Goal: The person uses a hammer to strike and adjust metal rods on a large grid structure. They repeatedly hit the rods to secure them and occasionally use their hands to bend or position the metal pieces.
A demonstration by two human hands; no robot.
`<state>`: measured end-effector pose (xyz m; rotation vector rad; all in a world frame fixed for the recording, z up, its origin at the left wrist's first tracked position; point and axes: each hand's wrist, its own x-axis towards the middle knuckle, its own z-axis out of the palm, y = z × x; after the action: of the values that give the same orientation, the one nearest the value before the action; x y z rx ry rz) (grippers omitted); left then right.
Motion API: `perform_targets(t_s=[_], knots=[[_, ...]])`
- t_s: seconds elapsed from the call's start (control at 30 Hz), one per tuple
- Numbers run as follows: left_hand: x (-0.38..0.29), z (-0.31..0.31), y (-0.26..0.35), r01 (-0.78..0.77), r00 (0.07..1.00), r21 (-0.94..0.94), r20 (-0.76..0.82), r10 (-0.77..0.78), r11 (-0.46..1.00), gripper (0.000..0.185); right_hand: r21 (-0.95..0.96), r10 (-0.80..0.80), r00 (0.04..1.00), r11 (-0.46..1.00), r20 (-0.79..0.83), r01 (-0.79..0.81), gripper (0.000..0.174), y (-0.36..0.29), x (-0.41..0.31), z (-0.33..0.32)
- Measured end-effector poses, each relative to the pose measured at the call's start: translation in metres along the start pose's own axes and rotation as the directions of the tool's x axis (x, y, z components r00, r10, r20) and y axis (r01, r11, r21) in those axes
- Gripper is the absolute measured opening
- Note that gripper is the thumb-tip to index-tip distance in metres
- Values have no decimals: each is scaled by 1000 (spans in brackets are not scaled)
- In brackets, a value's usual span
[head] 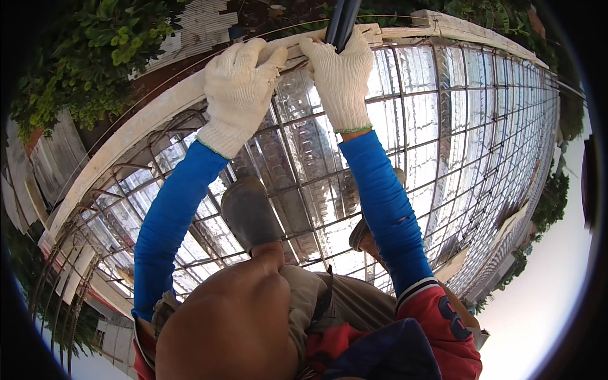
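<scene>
My left hand (240, 85), in a cream knitted glove, rests with bent fingers at the wooden formwork board (137, 123) along the slab's edge. Whether it grips something is hidden under the fingers. Beside it my right hand (339, 76), gloved alike, is closed round dark tubular handles (343, 23) that run out past the board at the top; their far ends are out of view. Below both hands lies a grid of tied steel rebar (403, 123) over shiny corrugated metal decking (418, 71). Hooked bar ends (130, 166) line the board on the left.
My shoe (249, 213) stands on the grid, with my knee bent close by. A thin string or wire runs outside the board. Upright rebar (57, 285) rises at the lower left. Beyond the edge are leafy branches (95, 57) and corrugated roofing (194, 35). Planks (451, 266) lie at the right.
</scene>
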<state>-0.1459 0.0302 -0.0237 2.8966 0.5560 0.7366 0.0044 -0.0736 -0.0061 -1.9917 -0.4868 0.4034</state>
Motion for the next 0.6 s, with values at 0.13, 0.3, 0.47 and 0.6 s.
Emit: perform_targets(t_s=[0.13, 0.3, 0.47, 0.6], knots=[[0, -3, 6, 39, 998, 4, 59, -39, 999, 55, -151, -124, 992, 982, -34, 117, 31, 0, -8, -12], [1, -5, 3, 40, 998, -6, 56, -40, 999, 52, -168, -143, 986, 973, 86, 156, 31, -12, -56, -63], [4, -3, 8, 32, 995, 56, 90, -37, 998, 51, -401, 275, 886, 909, 373, -113, 39, -14, -90, -112], [5, -1, 3, -2, 998, 26, 58, 1, 1000, 52, -401, 245, 902, 912, 355, -90, 43, -7, -101, -115]])
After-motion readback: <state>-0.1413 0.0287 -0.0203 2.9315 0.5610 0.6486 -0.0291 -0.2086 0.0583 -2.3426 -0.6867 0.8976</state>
